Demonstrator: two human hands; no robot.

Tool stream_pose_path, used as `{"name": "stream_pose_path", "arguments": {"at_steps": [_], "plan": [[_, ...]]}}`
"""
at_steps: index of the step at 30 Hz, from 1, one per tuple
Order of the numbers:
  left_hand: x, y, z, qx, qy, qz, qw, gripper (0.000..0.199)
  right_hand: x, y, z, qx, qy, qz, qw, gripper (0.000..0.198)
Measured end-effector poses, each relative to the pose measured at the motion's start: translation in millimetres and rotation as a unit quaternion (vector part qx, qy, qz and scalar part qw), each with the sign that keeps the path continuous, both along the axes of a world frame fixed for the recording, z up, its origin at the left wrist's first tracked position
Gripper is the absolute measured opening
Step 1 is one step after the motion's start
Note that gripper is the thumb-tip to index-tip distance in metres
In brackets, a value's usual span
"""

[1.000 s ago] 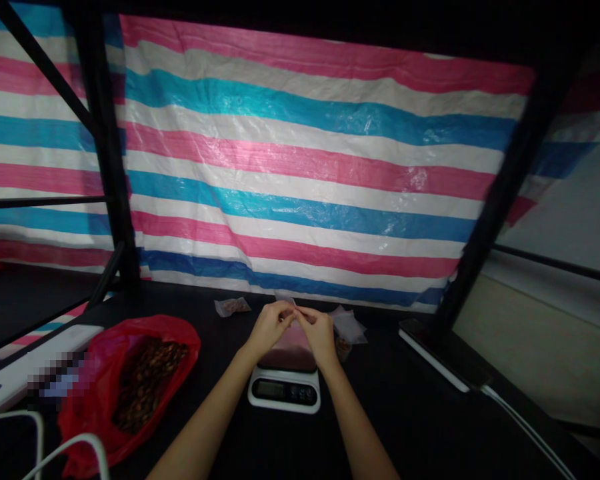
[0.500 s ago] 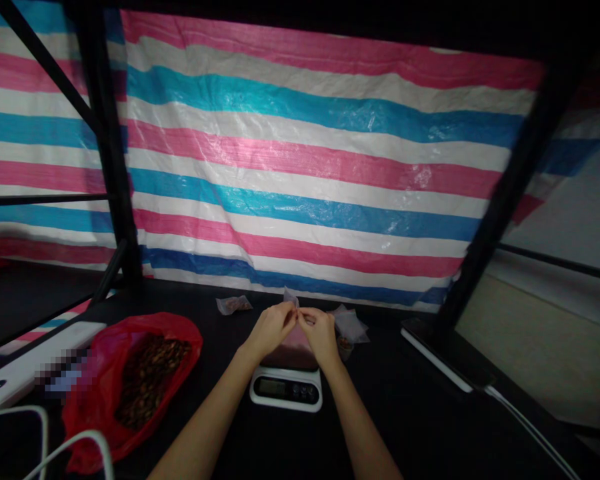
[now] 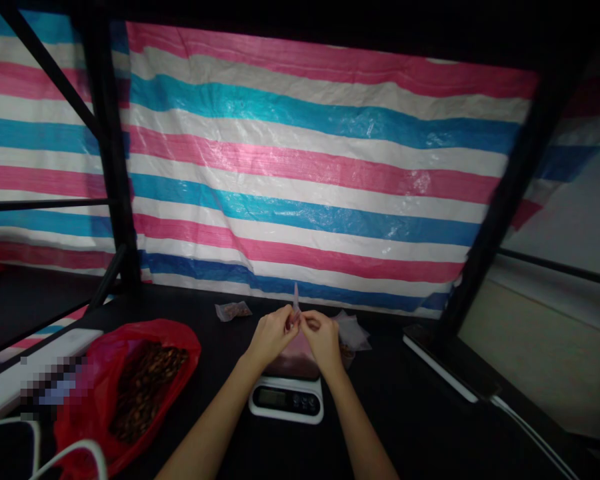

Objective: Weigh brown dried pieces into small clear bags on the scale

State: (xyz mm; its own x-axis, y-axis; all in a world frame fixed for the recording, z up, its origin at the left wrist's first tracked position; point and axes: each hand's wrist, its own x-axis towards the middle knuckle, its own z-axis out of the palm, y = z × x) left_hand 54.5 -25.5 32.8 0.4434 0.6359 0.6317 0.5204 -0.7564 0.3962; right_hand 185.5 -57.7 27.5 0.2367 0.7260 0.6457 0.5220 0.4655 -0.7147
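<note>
The small bag (image 3: 296,297) is held upright above the far part of the scale (image 3: 286,401), its tip standing clear of the fingers. It could be dropped onto the scale's plate (image 3: 296,360) if the pinch is loosened, since only a narrow part of it is gripped. The thin film could be creased or torn if it is pulled unevenly from both sides. Whether anything is contained in it cannot be told. The loose clear bags (image 3: 354,332) just beyond the right hand (image 3: 324,337) could be brushed aside if that hand is swung outward.

Both forearms (image 3: 211,413) are stretched forward and angled inward, so that the hands are brought together over the plate. By the left hand (image 3: 273,335) the bag is pinched between thumb and curled fingers, with hardly any gap. By the right it seems pinched too, thumb and forefinger closed in a small ring. The red bag (image 3: 77,427) of brown beans (image 3: 153,380) is placed well apart, to the left.
</note>
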Motion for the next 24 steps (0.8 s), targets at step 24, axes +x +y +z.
{"name": "stream_pose_path", "arguments": {"at_steps": [24], "plan": [[-3.5,-3.4,6.3,0.193,0.141,-0.072,0.968,0.048,17.7,15.1,-15.0,-0.109,0.167,0.162,0.966,0.017]]}}
